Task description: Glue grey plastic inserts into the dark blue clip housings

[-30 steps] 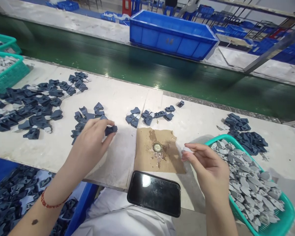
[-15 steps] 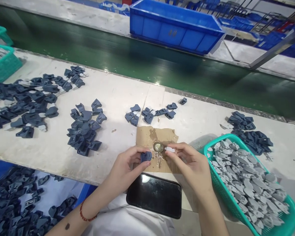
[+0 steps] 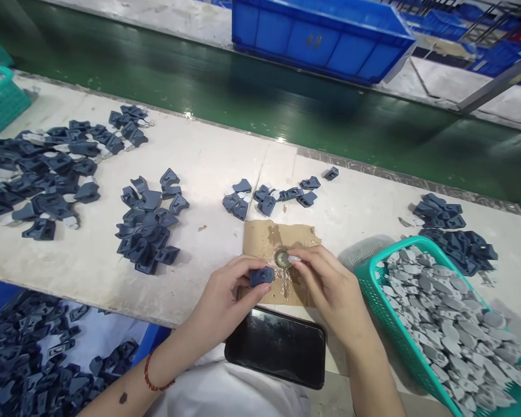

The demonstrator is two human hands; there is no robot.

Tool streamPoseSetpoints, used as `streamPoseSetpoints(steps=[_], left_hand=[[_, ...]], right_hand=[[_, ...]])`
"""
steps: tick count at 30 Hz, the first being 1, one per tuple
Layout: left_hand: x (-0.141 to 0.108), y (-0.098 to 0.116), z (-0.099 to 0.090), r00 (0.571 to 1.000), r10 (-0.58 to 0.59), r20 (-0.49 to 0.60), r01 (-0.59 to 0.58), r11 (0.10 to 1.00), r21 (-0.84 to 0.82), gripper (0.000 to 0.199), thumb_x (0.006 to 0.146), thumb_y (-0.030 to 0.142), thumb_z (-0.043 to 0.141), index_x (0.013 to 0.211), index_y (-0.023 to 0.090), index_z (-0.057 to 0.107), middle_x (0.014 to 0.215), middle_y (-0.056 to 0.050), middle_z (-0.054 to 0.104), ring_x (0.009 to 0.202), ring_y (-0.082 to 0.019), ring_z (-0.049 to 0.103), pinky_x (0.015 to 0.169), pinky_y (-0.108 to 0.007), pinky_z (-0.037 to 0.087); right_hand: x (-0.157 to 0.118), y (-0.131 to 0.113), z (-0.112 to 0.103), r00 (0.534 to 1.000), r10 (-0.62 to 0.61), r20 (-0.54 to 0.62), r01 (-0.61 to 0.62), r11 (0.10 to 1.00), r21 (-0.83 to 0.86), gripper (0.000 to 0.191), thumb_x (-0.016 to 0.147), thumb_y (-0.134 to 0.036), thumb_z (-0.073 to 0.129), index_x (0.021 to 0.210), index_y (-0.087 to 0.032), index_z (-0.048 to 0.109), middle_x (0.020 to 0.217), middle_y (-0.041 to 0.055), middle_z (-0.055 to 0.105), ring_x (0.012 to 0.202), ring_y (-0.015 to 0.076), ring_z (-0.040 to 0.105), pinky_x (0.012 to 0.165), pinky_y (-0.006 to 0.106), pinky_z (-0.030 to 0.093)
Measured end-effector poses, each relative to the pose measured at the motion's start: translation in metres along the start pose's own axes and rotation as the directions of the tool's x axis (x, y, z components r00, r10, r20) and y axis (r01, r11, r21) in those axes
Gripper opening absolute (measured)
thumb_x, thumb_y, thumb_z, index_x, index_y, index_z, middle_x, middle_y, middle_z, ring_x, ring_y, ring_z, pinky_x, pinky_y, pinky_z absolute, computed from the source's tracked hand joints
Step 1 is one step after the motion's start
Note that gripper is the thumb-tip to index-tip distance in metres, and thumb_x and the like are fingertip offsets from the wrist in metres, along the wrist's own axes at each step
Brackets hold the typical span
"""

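Observation:
My left hand [image 3: 237, 289] pinches a dark blue plastic part [image 3: 261, 276] between thumb and fingers, just left of a small round dish [image 3: 282, 259]. That dish, which seems to hold a clear wet substance, rests on a piece of brown cardboard [image 3: 260, 231] stained with drips. In my right hand [image 3: 325, 281] is a small light grey plastic piece [image 3: 293, 259], its tip at the dish's right rim; whether it touches the contents I cannot tell. Below my hands lies a black smartphone [image 3: 278, 347].
A green basket [image 3: 375, 295] of grey pieces stands on the right. Dark blue parts lie in piles, one left of centre [image 3: 147, 226], another at right [image 3: 458, 249]. Beyond the table runs a green conveyor belt [image 3: 200, 87] with a blue crate [image 3: 321, 43] behind it.
My right hand has brought the grey piece left and slightly down to the dish's rim. The left hand still holds the dark blue part. The camera view has tilted down a little.

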State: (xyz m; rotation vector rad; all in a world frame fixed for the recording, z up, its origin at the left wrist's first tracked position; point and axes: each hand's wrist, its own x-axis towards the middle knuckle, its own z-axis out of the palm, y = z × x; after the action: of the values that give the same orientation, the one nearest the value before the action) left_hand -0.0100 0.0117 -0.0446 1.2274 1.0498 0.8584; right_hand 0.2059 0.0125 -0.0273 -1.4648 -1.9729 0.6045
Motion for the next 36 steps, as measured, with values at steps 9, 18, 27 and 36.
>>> streamPoseSetpoints(steps=[9,18,27,36], left_hand=[[0.0,0.002,-0.001,1.0,-0.006,0.021,0.004,0.997,0.079,0.016,0.095,0.027,0.069,0.109,0.019,0.073,0.114,-0.008,0.072,0.094,-0.019,0.071,0.079,-0.028,0.059],[-0.002,0.003,-0.002,0.998,0.014,0.054,-0.021,0.992,0.127,0.018,0.098,0.027,0.067,0.114,0.02,0.072,0.114,-0.008,0.072,0.093,-0.019,0.07,0.075,-0.028,0.058],[-0.003,0.002,-0.002,0.998,0.017,0.06,-0.022,0.995,0.096,0.018,0.098,0.029,0.069,0.114,0.022,0.074,0.115,-0.007,0.073,0.1,-0.02,0.071,0.081,-0.028,0.06],[-0.003,0.001,0.0,0.999,0.019,0.038,-0.021,0.998,0.058,0.019,0.097,0.031,0.072,0.113,0.021,0.074,0.107,-0.006,0.076,0.09,-0.018,0.071,0.077,-0.026,0.06]], right_hand=[[0.0,0.0,0.003,0.999,-0.013,0.037,0.016,0.997,-0.081,0.02,0.109,-0.024,0.051,0.113,-0.021,0.07,0.109,0.0092,0.075,0.103,0.0237,0.073,0.089,0.034,0.055],[0.0,0.0,0.0,1.0,-0.017,-0.015,0.016,0.998,-0.058,0.016,0.108,-0.022,0.053,0.112,-0.023,0.069,0.101,0.0061,0.074,0.094,0.02,0.073,0.084,0.03,0.056],[-0.002,0.0,0.002,0.994,0.099,-0.049,-0.094,0.991,0.1,0.016,0.106,-0.025,0.058,0.111,-0.024,0.074,0.106,0.005,0.076,0.099,0.0185,0.073,0.087,0.028,0.056],[-0.009,-0.009,0.004,0.952,0.303,-0.042,-0.242,0.831,0.501,0.013,0.098,-0.033,0.072,0.104,-0.03,0.083,0.091,0.0013,0.077,0.07,0.0127,0.068,0.065,0.023,0.055]])
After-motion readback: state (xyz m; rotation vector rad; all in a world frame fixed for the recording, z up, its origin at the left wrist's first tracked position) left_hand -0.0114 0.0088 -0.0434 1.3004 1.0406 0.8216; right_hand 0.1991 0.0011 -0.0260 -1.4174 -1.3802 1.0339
